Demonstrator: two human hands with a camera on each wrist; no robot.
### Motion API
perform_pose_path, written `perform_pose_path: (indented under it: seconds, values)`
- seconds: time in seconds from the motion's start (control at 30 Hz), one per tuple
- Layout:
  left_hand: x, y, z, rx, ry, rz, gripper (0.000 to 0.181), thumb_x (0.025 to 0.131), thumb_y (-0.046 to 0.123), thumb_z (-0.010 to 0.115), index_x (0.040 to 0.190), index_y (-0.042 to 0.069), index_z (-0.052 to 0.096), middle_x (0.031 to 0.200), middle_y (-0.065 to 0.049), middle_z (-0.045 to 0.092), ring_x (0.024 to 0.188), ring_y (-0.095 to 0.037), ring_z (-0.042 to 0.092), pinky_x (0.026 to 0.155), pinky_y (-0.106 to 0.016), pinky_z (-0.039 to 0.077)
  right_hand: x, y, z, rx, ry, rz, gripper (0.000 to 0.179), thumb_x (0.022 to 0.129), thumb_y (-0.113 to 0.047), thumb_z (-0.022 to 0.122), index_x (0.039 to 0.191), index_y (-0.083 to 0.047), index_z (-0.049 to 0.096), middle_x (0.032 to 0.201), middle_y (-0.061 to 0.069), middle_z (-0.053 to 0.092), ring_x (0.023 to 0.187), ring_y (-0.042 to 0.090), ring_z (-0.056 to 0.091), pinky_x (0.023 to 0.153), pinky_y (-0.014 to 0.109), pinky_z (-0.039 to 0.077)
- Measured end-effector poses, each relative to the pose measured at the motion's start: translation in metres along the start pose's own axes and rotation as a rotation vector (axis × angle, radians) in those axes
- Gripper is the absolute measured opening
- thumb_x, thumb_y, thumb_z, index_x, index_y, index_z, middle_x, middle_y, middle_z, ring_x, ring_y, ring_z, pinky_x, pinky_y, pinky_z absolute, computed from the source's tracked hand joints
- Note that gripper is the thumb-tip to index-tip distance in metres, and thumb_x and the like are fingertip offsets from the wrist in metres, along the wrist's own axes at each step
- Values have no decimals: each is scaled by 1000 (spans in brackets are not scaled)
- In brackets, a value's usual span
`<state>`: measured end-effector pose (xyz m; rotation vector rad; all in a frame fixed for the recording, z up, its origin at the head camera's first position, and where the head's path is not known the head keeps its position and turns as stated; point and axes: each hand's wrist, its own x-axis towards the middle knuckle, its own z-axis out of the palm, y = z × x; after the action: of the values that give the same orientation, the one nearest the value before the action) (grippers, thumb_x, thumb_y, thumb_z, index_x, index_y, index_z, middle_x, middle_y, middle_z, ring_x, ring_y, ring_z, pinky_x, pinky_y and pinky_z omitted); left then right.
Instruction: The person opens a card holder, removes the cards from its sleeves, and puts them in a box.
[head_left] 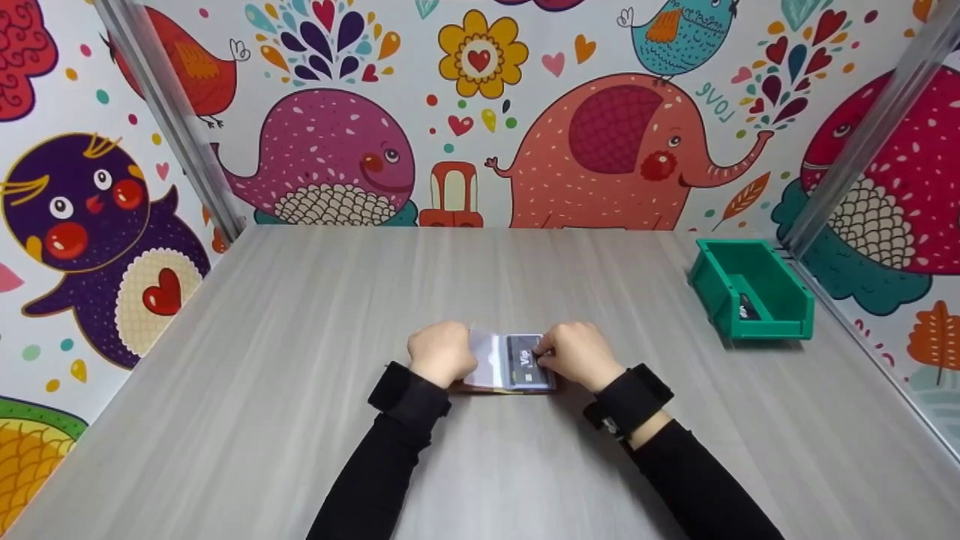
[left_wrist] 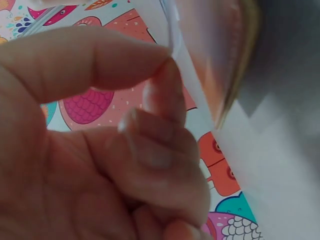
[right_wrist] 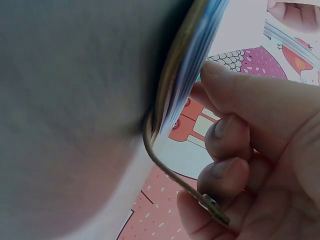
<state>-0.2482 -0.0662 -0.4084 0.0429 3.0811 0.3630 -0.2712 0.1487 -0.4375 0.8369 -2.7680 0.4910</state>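
Note:
A small card holder (head_left: 486, 366) with clear plastic sleeves lies spread out on the table in the head view. Its right side shows a dark card (head_left: 519, 373) marked "Vip". My left hand (head_left: 442, 351) pinches a clear sleeve between thumb and forefinger, which the left wrist view shows close up. At the card's right edge, my right hand (head_left: 581, 356) pinches with thumb and forefinger, other fingers curled. In the right wrist view, a thin brown strap (right_wrist: 175, 177) with a metal snap runs from the cover to those fingers. Whether the card is fully inside its sleeve is hard to tell.
A green bin (head_left: 772, 330) stands at the table's right side, with a small dark card-like item (head_left: 744, 306) inside. Cartoon-printed walls (head_left: 465, 135) and metal posts (head_left: 180, 120) bound the grey wood-grain table (head_left: 300, 300).

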Motion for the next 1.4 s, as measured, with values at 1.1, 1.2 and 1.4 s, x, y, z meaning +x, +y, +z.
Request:
perform_pose_path:
  seconds: [1.1,1.2,1.4]
  values:
    - [6,-5,11,26,-84,-43,10,74,11,71,82,9,67,89,-6,67,77,-22,60,71,-46,49,0,-1,0,4,-15,33,15,74,-8,83,89,-9,81,87,5,75,80,27,70,73,44,52]
    - [7,-6,10,21,-77,-59,11,73,11,72,83,10,68,90,-5,68,77,-21,61,70,-46,49,0,-1,-1,6,-21,45,16,74,-8,83,90,-9,81,87,4,75,80,27,69,73,44,52]
    - [8,-5,10,23,-68,-67,14,75,10,73,89,10,71,95,-6,70,80,-22,62,72,-46,50,0,-1,-1,11,-16,36,16,74,-8,83,90,-9,81,86,5,75,79,26,69,74,44,52]
